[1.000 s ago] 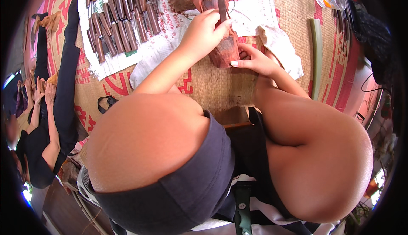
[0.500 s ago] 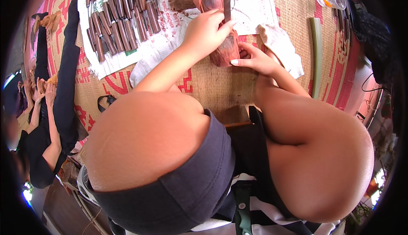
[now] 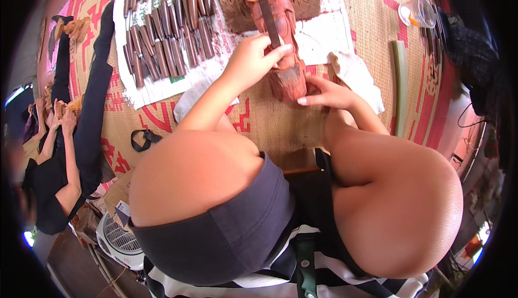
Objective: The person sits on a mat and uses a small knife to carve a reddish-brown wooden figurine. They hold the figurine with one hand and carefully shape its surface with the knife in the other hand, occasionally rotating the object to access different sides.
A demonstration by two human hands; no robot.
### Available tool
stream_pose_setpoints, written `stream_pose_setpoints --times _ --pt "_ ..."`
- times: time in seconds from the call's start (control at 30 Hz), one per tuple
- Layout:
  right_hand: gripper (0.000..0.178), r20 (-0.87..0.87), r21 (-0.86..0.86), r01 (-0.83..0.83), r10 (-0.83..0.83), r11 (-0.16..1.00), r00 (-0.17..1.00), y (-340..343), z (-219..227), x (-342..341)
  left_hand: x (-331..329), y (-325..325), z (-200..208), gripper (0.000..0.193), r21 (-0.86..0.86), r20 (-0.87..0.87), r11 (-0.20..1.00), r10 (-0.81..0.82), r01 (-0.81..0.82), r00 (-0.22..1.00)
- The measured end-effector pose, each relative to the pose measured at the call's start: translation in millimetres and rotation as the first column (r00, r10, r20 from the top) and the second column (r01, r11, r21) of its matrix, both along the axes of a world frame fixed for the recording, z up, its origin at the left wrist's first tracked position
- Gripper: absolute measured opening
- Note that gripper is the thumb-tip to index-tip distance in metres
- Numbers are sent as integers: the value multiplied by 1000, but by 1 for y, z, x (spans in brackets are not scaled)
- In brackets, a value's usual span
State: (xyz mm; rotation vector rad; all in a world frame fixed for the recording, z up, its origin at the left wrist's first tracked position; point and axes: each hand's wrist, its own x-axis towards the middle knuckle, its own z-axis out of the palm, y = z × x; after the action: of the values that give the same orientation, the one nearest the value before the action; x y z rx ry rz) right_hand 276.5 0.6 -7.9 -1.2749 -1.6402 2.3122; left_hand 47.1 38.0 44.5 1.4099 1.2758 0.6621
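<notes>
A reddish carved wooden figure (image 3: 286,20) lies lengthwise ahead of me, its far part resting against a brown wooden block (image 3: 234,9). My left hand (image 3: 253,58) is closed around a long, flat dark bar (image 3: 267,15), file-like or blade-like, that slants up and left over the carving; its exact kind is unclear. The left thumb presses along the wood. Beside the rounded near end, my right hand (image 3: 329,94) pinches the figure between thumb and fingers, some of them hidden behind it.
Rows of wooden-handled tools (image 3: 167,50) lie on a white cloth (image 3: 156,94) to the left. On the right are a clear plastic cup (image 3: 418,13), a pale green strip (image 3: 400,82) and a crumpled white cloth (image 3: 359,77). A co-worker (image 3: 54,185) sits far left on the woven mat (image 3: 270,120).
The dark bar has swung from nearly upright to a leftward slant. More of the carving and the block shows, as the whole view has shifted. Both hands keep their hold.
</notes>
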Motion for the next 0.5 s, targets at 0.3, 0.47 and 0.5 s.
stream_pose_setpoints --times 0.3,0.47,0.5 --pt "47 7 425 19 -24 905 1000 68 117 -25 5 21 68 20 -398 94 804 -443 442 891" --pt "25 -55 542 66 -43 838 998 74 133 -38 -1 28 103 32 -301 -159 749 -650 590 743" --pt "26 -52 467 104 -90 878 995 77 144 -38 -12 24 97 40 -167 -274 796 -605 582 748"
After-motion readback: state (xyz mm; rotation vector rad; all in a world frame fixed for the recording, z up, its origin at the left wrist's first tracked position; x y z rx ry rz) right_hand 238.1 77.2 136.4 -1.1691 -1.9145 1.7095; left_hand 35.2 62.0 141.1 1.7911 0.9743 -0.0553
